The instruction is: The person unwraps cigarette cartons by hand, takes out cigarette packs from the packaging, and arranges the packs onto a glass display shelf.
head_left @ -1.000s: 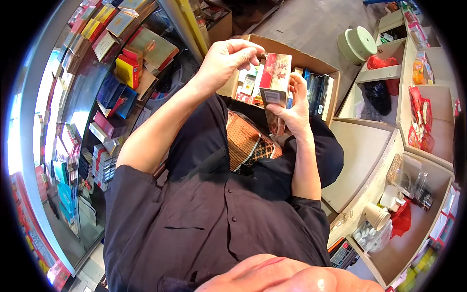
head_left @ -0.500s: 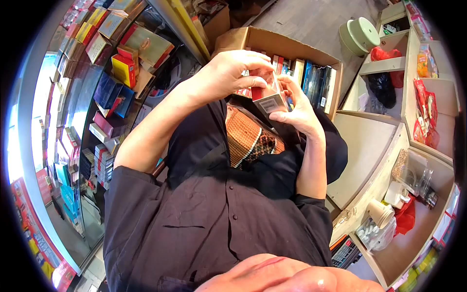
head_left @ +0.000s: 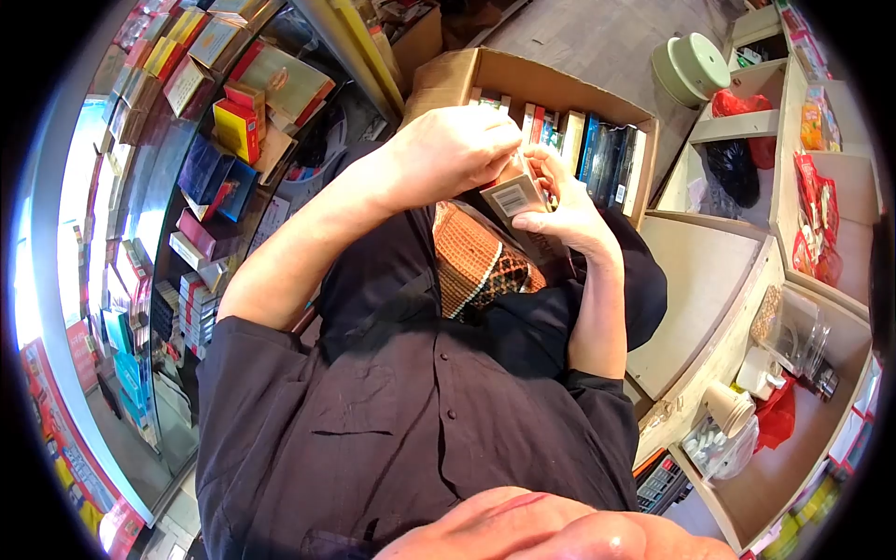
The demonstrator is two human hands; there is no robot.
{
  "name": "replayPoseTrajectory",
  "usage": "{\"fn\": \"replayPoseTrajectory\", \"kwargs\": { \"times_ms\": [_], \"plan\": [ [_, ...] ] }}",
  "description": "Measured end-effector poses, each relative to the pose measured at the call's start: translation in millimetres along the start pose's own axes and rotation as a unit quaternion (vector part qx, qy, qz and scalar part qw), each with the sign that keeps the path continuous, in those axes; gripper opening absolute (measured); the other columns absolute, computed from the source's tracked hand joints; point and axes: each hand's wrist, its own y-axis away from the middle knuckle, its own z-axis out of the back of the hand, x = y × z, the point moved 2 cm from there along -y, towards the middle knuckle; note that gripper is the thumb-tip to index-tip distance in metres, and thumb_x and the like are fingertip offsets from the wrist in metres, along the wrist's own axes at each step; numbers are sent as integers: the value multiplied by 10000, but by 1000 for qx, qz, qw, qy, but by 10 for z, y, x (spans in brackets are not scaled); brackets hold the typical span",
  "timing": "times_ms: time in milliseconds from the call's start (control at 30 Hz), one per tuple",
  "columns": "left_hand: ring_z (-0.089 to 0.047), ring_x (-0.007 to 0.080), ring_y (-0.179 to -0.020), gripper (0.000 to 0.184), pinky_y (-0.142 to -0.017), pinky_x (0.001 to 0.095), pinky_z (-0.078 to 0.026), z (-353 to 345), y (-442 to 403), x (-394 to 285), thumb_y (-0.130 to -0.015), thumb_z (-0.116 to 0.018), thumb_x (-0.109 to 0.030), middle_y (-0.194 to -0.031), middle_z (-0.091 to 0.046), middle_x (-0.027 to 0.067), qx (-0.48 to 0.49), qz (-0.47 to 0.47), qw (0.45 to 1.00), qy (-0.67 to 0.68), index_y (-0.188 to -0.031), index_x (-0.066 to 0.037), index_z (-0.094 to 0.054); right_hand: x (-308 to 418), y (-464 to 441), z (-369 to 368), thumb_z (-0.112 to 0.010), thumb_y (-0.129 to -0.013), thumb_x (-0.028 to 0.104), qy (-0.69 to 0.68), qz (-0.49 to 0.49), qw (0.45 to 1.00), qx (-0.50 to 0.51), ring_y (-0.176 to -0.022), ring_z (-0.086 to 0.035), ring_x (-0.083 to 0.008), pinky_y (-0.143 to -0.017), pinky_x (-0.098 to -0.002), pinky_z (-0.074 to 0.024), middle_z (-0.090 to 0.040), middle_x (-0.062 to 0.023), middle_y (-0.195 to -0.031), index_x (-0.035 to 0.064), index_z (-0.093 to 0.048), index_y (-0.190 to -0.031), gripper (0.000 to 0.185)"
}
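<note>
My right hand (head_left: pixel 574 205) is closed around a small red and white carton (head_left: pixel 515 194), whose barcode end faces me. Over the carton's far end is my left hand (head_left: pixel 457 154), its fingers bunched together and hiding part of the red face. What those fingers pinch cannot be made out. Both hands are above my lap, at the near side of an open cardboard box (head_left: pixel 551 86). Upright packs (head_left: pixel 607 163) in blue, black, white and red stand in that box. An orange knitted cloth (head_left: pixel 469 261) lies below the hands.
A glass case (head_left: pixel 168 233) with many cartons runs along the left. At the right are wooden compartments (head_left: pixel 775 224) with red and black bags. A pale green round stool (head_left: pixel 691 70) stands on the floor at the back. Cups and a clear bag lie in an open drawer (head_left: pixel 793 448).
My left hand has come down from beside the carton onto its far end and closed up. The carton has tilted, with its barcode end turned more toward me. More of the cardboard box shows.
</note>
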Motion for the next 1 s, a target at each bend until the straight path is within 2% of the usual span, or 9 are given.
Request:
{"fn": "replayPoseTrajectory", "kwargs": {
  "times_ms": [133, 233, 333, 467, 500, 600, 667, 733, 1000],
  "plan": [
    [-606, 281, -704, 102, -642, 350, -501, -17, 3, 64, -802, -639, -65, -773, -590, 122, -33, 6, 999, 4, -844, -23, -556, -57, 6, -21, -878, -577, 277, -2, 6, 1000, 18, -1068, -475, -169, -973, -319, -357, -525, -48, -1151, 83, -463, -1284, 843],
    [-606, 251, -677, 86, -630, 319, -495, -10, 16, 102, -792, -623, -40, -730, -569, 119, -40, 52, 992, 109, -841, -15, -558, 5, 8, -25, -888, -567, 280, -8, 21, 999, 24, -1050, -474, -185, -971, -319, -358, -516, -54, -1142, 87, -459, -1296, 867],
    [-588, 97, -717, 33, -649, 267, -488, -70, 39, 158, -870, -552, -27, -745, -604, 41, -49, 235, 920, 311, -857, -2, -569, -5, 9, -7, -892, -561, 277, 7, 20, 999, -27, -1048, -471, -186, -961, -310, -356, -511, -50, -1132, 91, -464, -1288, 864],
    [-550, 65, -893, 100, -833, 232, -443, -21, 42, 329, -911, -503, -59, -888, -606, 2, -106, 232, 861, 440, -946, -35, -594, 8, 10, 11, -893, -560, 270, 29, 26, 999, -29, -1042, -465, -180, -957, -306, -347, -508, -52, -1121, 95, -464, -1277, 854],
    [-540, 62, -925, 144, -861, 242, -434, 15, 31, 370, -909, -554, -143, -944, -594, 1, -98, 209, 860, 455, -1019, -55, -583, 5, 5, 18, -893, -560, 270, 29, 26, 999, -29, -1042, -465, -180, -957, -306, -347, -508, -52, -1121, 95, -464, -1277, 854],
    [-522, 81, -1002, 274, -920, 277, -411, 27, 45, 304, -868, -636, -216, -1039, -569, 3, -9, 249, 852, 460, -1084, -70, -554, -10, -7, 46, -892, -563, 266, 21, 21, 999, -39, -1046, -467, -178, -955, -308, -353, -509, -51, -1118, 91, -455, -1279, 857],
    [-476, 162, -1089, 437, -1024, 341, -329, -7, 53, 275, -758, -760, -265, -1120, -516, 24, 33, 180, 907, 378, -1088, -93, -533, -21, -9, 57, -890, -565, 271, -1, 22, 999, -40, -1052, -468, -178, -958, -310, -356, -512, -50, -1115, 87, -448, -1283, 863],
    [-484, 167, -1026, 476, -971, 332, -375, -76, 48, 271, -745, -786, -304, -1094, -484, 44, 47, 130, 934, 330, -1075, -82, -525, 10, -12, 54, -889, -564, 275, 11, 28, 999, -27, -1055, -468, -180, -963, -313, -356, -512, -52, -1123, 86, -448, -1286, 866],
    [-487, 159, -934, 361, -843, 305, -438, -111, 57, 294, -823, -730, -314, -1040, -457, 60, 67, 134, 931, 333, -970, -52, -531, -15, 0, 29, -885, -566, 288, 18, 26, 999, -13, -1064, -467, -181, -975, -316, -355, -508, -60, -1163, 80, -447, -1295, 875]
  ]
}}
